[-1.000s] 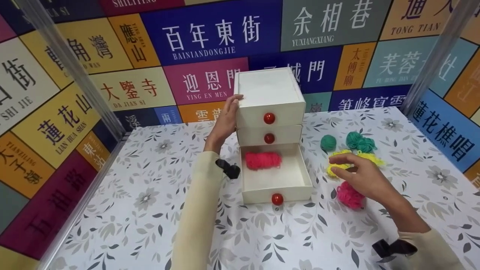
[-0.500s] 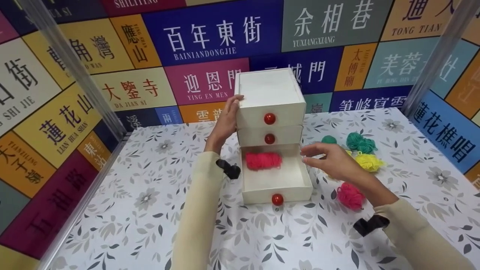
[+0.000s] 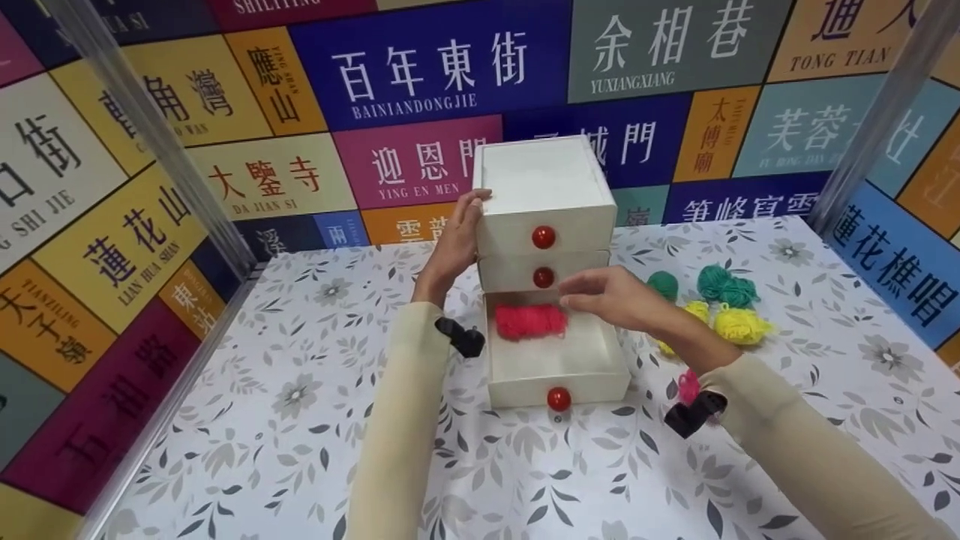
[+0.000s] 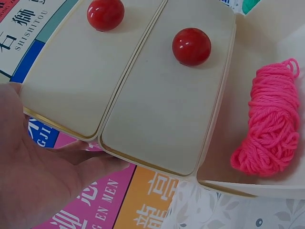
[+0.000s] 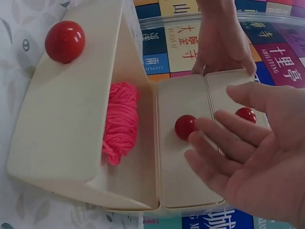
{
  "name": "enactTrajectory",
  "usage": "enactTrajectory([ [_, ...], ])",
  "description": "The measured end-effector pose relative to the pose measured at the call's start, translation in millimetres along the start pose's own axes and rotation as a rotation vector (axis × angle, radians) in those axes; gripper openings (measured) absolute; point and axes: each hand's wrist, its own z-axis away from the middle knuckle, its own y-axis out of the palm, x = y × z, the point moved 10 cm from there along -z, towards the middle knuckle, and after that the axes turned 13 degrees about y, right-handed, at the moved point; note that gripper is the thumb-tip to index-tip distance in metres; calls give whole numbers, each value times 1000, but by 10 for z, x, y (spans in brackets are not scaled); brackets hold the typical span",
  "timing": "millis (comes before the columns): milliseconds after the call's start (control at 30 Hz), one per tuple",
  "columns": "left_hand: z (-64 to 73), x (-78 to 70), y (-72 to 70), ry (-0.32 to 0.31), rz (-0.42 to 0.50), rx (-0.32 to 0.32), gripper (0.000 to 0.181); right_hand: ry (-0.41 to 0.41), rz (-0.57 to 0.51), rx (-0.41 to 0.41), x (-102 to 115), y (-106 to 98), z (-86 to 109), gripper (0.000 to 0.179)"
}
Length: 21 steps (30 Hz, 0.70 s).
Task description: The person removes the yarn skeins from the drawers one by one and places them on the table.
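A white three-drawer box [image 3: 546,176] with red round knobs stands on the table. Its bottom drawer [image 3: 517,391] is pulled out, and a pink yarn skein [image 3: 531,321] lies inside toward the back left. My left hand [image 3: 454,240] rests against the box's left side near the top, as the left wrist view also shows. Over the open drawer hovers my right hand [image 3: 619,298], empty, its fingers extended and slightly bent. In the right wrist view those fingers [image 5: 228,143] are in front of the middle drawer's red knob [image 5: 186,127]; whether they touch it I cannot tell.
To the right lie green yarn balls [image 3: 726,285] and yellow yarn bundles [image 3: 741,325]. Another pink yarn bundle [image 3: 688,385] is partly hidden by my right wrist. A wall with colourful sign panels [image 3: 427,67] rises behind the flower-patterned table [image 3: 292,397].
My right hand has moved left from above the yellow yarn to over the open drawer, near the middle knob. The left hand has stayed against the box.
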Motion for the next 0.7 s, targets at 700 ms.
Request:
enactTrajectory([
  [700, -2, 6, 7, -13, 47, -13, 41, -56, 288, 261, 112, 491, -422, 53],
])
